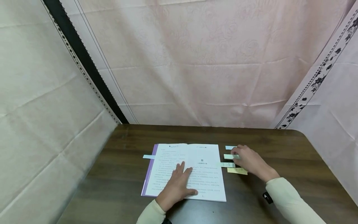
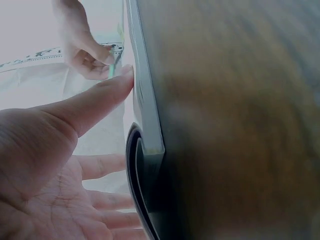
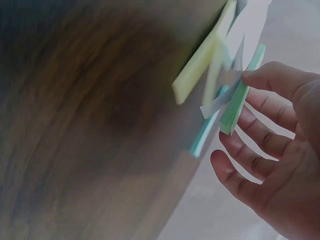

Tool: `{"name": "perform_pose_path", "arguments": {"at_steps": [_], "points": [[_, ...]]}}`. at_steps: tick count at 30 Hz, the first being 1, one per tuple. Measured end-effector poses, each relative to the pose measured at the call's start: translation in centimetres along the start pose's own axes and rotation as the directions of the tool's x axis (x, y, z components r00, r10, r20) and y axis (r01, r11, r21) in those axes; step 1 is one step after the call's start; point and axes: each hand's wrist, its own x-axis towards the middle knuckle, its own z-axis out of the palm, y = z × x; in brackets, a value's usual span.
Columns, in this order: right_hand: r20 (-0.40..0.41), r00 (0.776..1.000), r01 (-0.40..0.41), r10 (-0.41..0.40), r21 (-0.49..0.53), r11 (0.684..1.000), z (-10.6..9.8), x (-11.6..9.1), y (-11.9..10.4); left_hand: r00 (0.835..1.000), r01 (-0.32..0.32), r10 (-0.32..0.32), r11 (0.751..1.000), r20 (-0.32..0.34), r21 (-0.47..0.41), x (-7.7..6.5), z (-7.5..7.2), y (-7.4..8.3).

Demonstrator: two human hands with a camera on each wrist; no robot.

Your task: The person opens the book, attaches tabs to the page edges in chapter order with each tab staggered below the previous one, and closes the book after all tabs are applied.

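Observation:
An open book with a purple cover edge lies on the table, printed pages up. My left hand rests on its pages with fingers spread, thumb near the lower middle. To the right of the book, my right hand pinches a green sticky-note pad between thumb and fingers. Under and beside that hand are a yellow sticky-note pad and a light blue one. A pale green tab sticks out from the book's right edge, and a pale blue tab from its left.
The brown wooden table has rounded far corners. Pale cloth hangs behind it and along both sides, with a black band at the left and a floral border at the right. A dark wrist strap shows at the right sleeve.

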Motion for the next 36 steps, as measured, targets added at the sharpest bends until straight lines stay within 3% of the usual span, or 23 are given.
{"name": "perform_pose_path", "arguments": {"at_steps": [12, 21, 26, 31, 36], "points": [[0.008, 1.0, -0.002, 0.003, -0.06, 0.998, 0.4, 0.3, 2.4, 1.0, -0.016, 0.016, 1.0, 0.007, 0.001, 0.4, 0.0, 0.3], [0.0, 1.0, -0.01, 0.01, -0.053, 0.999, -0.8, 0.3, 1.7, 1.0, -0.013, 0.013, 1.0, 0.0, 0.003, 0.3, -0.2, 0.5], [-0.012, 1.0, -0.017, 0.017, -0.051, 0.999, -2.0, 1.3, 0.1, 1.0, -0.002, 0.002, 1.0, -0.011, 0.006, 0.3, -0.4, 0.5], [0.065, 0.996, -0.058, 0.06, -0.031, 0.998, -1.8, 3.3, -2.3, 1.0, 0.007, -0.006, 1.0, -0.01, 0.013, 0.3, -0.5, 0.5], [0.176, 0.98, -0.086, 0.091, -0.038, 0.996, 0.3, 5.4, -3.5, 1.0, 0.013, -0.013, 1.0, 0.009, 0.023, 0.2, -0.1, 0.4]]}}
